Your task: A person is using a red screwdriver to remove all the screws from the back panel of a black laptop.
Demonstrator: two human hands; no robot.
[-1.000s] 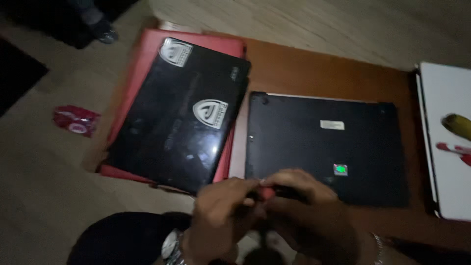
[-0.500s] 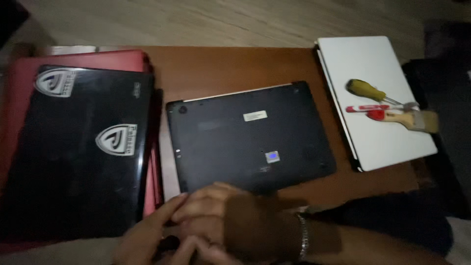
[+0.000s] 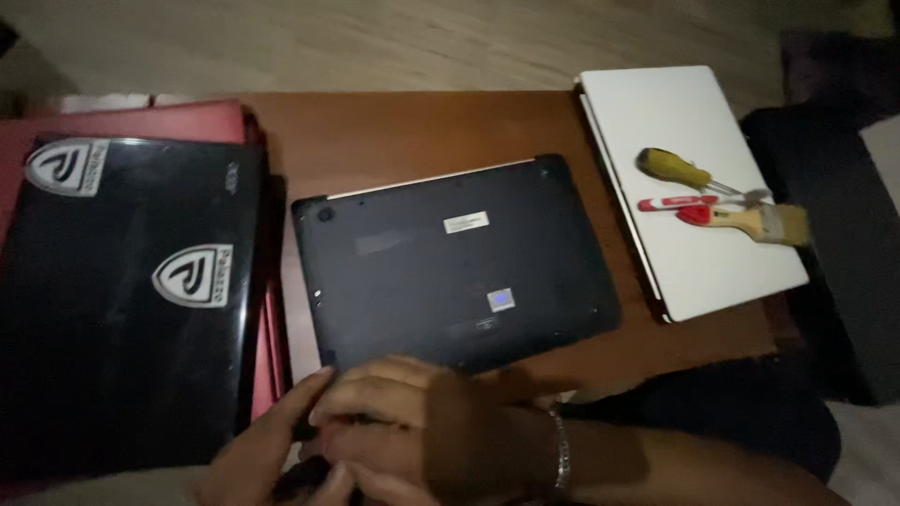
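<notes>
Right hand (image 3: 412,412): resting at the near edge of the upturned black laptop (image 3: 459,262), fingers (image 3: 375,379) curled together, can't tell if gripping anything.
Left hand (image 3: 267,450): pressing up against the right one, fingers together, touching something small and dark, too blurry to call.
Upturned black laptop: lying base-up mid desk (image 3: 412,131).
Left side: glossy black laptop (image 3: 122,300) sitting on a red one (image 3: 150,120).
Right side: white laptop (image 3: 689,187) carrying a yellow-handled screwdriver (image 3: 677,171), red pen (image 3: 670,202) and paintbrush (image 3: 750,221).
</notes>
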